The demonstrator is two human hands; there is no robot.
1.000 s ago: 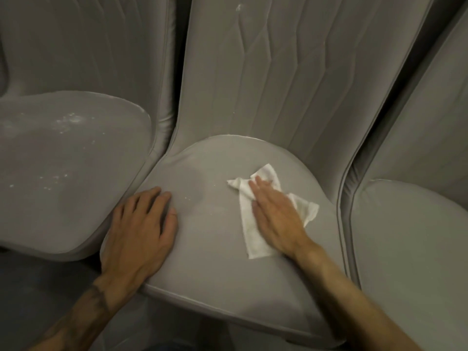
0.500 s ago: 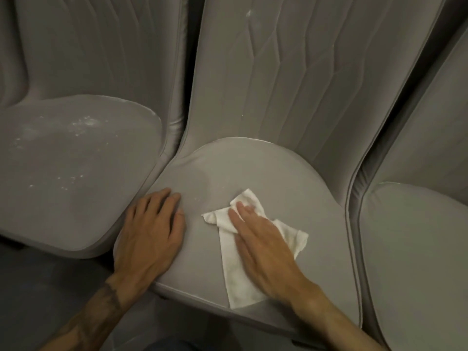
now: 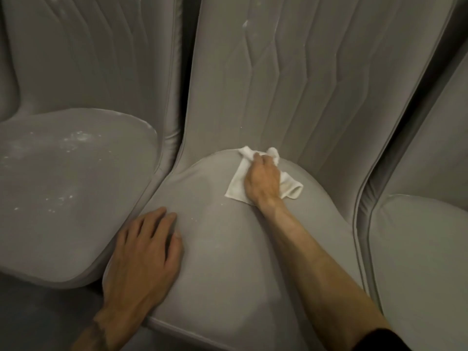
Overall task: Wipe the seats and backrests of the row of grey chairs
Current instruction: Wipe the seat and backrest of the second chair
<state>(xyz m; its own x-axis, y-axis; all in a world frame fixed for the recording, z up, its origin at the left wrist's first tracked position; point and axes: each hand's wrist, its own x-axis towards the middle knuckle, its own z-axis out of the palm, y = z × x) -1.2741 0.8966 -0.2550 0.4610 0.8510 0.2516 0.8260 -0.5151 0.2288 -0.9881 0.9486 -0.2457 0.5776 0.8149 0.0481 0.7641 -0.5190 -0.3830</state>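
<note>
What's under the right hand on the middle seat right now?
A white cloth lies under the right hand, pressed flat on the middle chair seat near the backrest. The cloth's centre and the seat beneath it are covered.

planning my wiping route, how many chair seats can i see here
3. The dusty left seat, the middle seat under both hands, with the white cloth on it, and the right seat, cut off by the frame. More may lie out of view.

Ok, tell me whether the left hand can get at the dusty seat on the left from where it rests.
Probably yes: the left hand lies flat and empty on the middle seat's edge, right beside the dusty seat, with nothing between.
</note>
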